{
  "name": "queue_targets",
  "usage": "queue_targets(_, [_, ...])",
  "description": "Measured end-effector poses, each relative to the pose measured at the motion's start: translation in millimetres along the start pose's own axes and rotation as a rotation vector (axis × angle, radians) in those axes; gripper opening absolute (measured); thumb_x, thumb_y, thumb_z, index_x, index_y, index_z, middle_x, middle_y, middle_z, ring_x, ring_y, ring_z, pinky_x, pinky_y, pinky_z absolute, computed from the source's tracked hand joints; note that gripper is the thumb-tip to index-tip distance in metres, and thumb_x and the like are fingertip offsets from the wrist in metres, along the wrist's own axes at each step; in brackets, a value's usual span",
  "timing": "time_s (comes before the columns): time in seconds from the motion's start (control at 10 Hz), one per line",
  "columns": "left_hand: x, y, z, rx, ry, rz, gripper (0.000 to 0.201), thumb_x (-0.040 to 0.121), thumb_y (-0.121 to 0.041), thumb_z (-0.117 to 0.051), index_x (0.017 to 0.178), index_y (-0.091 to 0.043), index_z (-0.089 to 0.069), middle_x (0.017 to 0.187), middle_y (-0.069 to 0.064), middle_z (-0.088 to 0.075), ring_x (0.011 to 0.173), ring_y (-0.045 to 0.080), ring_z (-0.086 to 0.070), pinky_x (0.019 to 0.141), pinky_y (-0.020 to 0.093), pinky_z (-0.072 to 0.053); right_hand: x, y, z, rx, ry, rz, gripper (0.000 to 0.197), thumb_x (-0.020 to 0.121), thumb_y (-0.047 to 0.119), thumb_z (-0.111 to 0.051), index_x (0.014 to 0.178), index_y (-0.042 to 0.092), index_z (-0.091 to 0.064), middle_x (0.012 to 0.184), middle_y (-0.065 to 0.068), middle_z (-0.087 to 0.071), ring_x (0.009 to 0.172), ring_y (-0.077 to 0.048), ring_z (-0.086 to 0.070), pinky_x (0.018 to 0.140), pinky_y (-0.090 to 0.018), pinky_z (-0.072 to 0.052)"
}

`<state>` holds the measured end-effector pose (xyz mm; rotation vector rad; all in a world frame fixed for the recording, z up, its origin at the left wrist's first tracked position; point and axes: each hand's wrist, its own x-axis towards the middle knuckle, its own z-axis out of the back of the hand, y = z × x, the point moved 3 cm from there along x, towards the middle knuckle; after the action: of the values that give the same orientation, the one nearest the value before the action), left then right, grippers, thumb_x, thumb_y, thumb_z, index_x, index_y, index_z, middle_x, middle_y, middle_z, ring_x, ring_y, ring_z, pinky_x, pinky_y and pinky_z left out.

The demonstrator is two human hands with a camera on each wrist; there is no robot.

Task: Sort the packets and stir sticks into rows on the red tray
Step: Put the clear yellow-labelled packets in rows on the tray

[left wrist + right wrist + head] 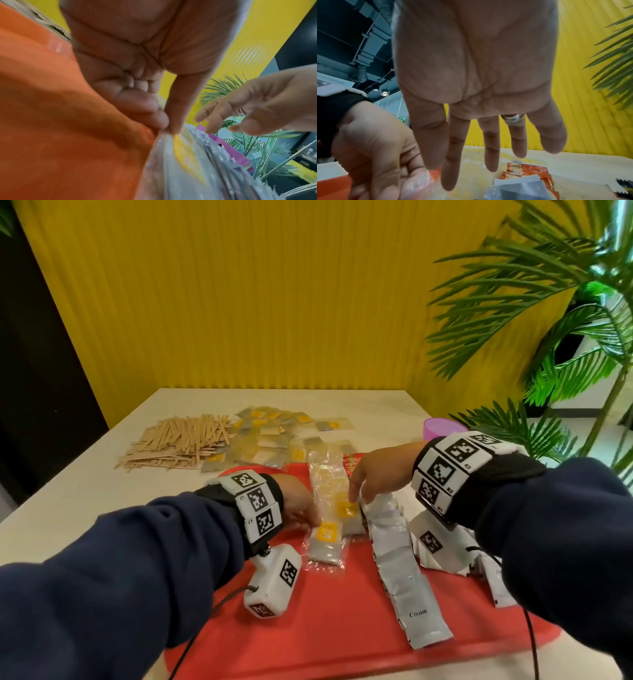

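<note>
In the head view, the red tray lay on the pale table, nearest the person. On the tray a row of clear packets with yellow labels ran from its far edge toward the person, and just right of that row lay an overlapping row of white cream packets. Red packets showed at the tray's far edge behind the right hand. Beyond the tray's far left corner a heap of wooden stir sticks sat on the table, with loose yellow-labelled packets scattered right of it. The left hand pinched the left edge of the clear row; the right hand hovered over it, fingers extended downward, holding nothing.

In the left wrist view, the left hand had thumb and forefinger closed on the clear film of a packet lying over the tray. The right hand hung just beside it, fingers loose and apart.

In the right wrist view, the right hand was spread flat and empty above the packets, straight fingers pointing at the clear film. The left hand was at the tray's edge, its grip curled on crinkled film. Red packets and a grey-white packet lay farther right on the tray.
</note>
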<state>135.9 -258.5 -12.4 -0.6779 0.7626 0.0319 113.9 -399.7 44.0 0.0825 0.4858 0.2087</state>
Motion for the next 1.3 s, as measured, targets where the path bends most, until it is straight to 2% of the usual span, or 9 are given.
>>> queue_targets(0.3, [7.7,-5.0,-8.2,-0.257,-0.069,-0.103,0.018,0.086,-0.007,-0.064,0.100,0.003,-0.061,0.084,0.009,-0.063,0.073,0.018,-0.059,0.069,0.024,-0.049,-13.6,-1.5,-3.6,0.082,-0.142,0.068,0.029,0.089,0.007,-0.052,0.111,0.017,-0.068,0.122,0.002,-0.060,0.103,-0.010,-0.050,0.083,-0.020,-0.032])
queue_targets(0.4, [12.3,-3.9,-8.3,-0.224,-0.119,-0.120,0.021,0.084,-0.006,-0.065,0.102,0.003,-0.062,0.088,0.011,-0.063,0.074,0.020,-0.059,0.070,0.029,-0.051,-18.0,9.7,-15.4,0.036,-0.034,0.128,0.029,0.087,0.008,-0.051,0.104,0.020,-0.071,0.106,0.007,-0.060,0.098,-0.009,-0.050,0.084,-0.022,-0.035])
queue_targets(0.6, [14.1,-3.6,-4.3,-0.199,-0.162,-0.053,0.015,0.088,-0.006,-0.060,0.102,0.000,-0.057,0.075,0.007,-0.053,0.048,0.012,-0.052,0.035,0.017,-0.039,-18.0,25.9,-42.9,-0.186,0.074,0.181,0.032,0.086,0.016,-0.058,0.117,0.019,-0.065,0.101,0.005,-0.055,0.095,-0.017,-0.052,0.077,-0.024,-0.045])
queue_targets(0.7, [17.0,-3.8,-1.2,-0.317,-0.222,-0.075,0.004,0.088,-0.001,-0.056,0.087,-0.004,-0.053,0.073,0.007,-0.051,0.057,0.014,-0.051,0.047,0.018,-0.044,-14.6,21.6,-46.5,-0.186,-0.011,0.089,0.036,0.086,0.021,-0.062,0.121,0.011,-0.059,0.113,-0.009,-0.061,0.082,-0.020,-0.046,0.058,-0.016,-0.033])
queue_targets(0.8, [18.9,-5.9,-0.1,-0.391,-0.288,-0.198,0.020,0.088,0.004,-0.051,0.107,0.000,-0.055,0.070,0.004,-0.049,0.057,0.013,-0.049,0.043,0.017,-0.045,-8.0,16.8,-45.3,-0.176,-0.036,0.071,0.035,0.086,0.025,-0.063,0.119,0.013,-0.060,0.115,-0.010,-0.063,0.082,-0.020,-0.048,0.059,-0.016,-0.035])
queue_targets(0.9, [26.1,-10.0,0.7,-0.403,-0.327,-0.241,0.039,0.088,0.003,-0.049,0.126,0.005,-0.049,0.070,0.001,-0.046,0.059,0.014,-0.047,0.049,0.021,-0.043,-5.0,13.6,-42.1,-0.156,-0.029,0.066,0.033,0.085,0.028,-0.063,0.116,0.014,-0.062,0.113,-0.008,-0.064,0.085,-0.020,-0.053,0.070,-0.023,-0.045])
queue_targets(1.1, [31.2,-13.1,-2.5,-0.454,-0.300,-0.267,0.044,0.085,0.003,-0.050,0.129,0.003,-0.047,0.074,0.000,-0.046,0.114,0.035,-0.056,0.073,0.034,-0.052,-14.7,16.9,-42.6,-0.237,0.042,0.183,0.030,0.092,0.023,-0.052,0.118,0.027,-0.066,0.122,0.011,-0.052,0.115,-0.013,-0.050,0.092,-0.022,-0.039])
queue_targets(1.2, [33.7,-14.2,-11.2,-0.484,-0.248,-0.250,0.041,0.085,0.001,-0.052,0.126,0.008,-0.048,0.073,0.004,-0.047,0.119,0.040,-0.052,0.094,0.044,-0.047,-18.1,19.4,-41.1,-0.328,0.029,0.205,0.035,0.095,0.024,-0.046,0.128,0.029,-0.057,0.139,0.005,-0.042,0.126,-0.012,-0.035,0.098,-0.023,-0.032])
queue_targets(1.3, [29.8,-16.9,-16.8,-0.520,-0.233,-0.250,0.040,0.086,0.002,-0.051,0.125,0.010,-0.047,0.074,0.007,-0.049,0.118,0.042,-0.052,0.093,0.046,-0.047,-19.7,22.3,-36.2,-0.376,0.004,0.182,0.039,0.096,0.025,-0.042,0.134,0.031,-0.051,0.145,0.000,-0.033,0.129,-0.015,-0.029,0.101,-0.028,-0.030])
